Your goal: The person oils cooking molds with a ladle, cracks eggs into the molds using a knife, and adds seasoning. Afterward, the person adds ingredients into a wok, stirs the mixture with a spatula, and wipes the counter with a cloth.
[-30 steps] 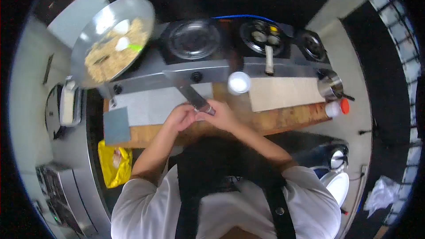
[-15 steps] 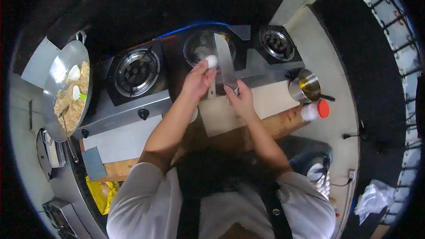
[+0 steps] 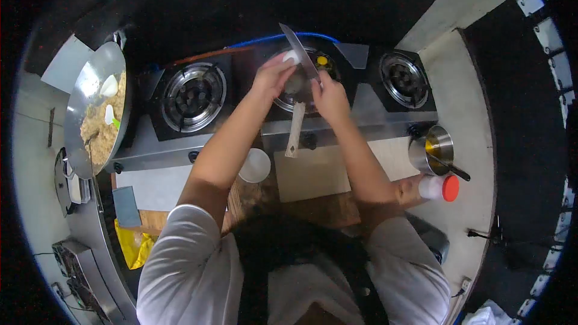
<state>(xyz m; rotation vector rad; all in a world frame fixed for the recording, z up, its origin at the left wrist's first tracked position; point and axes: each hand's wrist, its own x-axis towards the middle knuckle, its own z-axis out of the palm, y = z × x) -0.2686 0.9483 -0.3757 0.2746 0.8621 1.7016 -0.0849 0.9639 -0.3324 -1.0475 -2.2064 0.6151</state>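
In my left hand [image 3: 273, 75] a white egg [image 3: 291, 56] is pinched between the fingers, above a frying pan [image 3: 295, 86] on the middle burner. My right hand [image 3: 330, 95] grips a broad-bladed kitchen knife [image 3: 300, 50], its tip angled up and to the left. The blade lies right beside the egg and appears to touch it. A yellow egg yolk [image 3: 322, 60] shows at the pan's far right side. The pan's pale handle [image 3: 295, 131] points toward me, between my forearms. My wrists and the knife partly cover the pan.
Burners stand left [image 3: 194, 97] and right [image 3: 404, 80]. A large wok [image 3: 75, 121] of rice-like food is far left. At right are a metal pot [image 3: 444, 139] with a ladle and a red-lidded jar [image 3: 450, 188]. A white bowl [image 3: 255, 165] sits near my left forearm.
Both hands have moved forward over the pan, carrying the egg and the knife. The blade has tilted left toward the egg. The view has shifted, and the pan handle and bowl show more fully.
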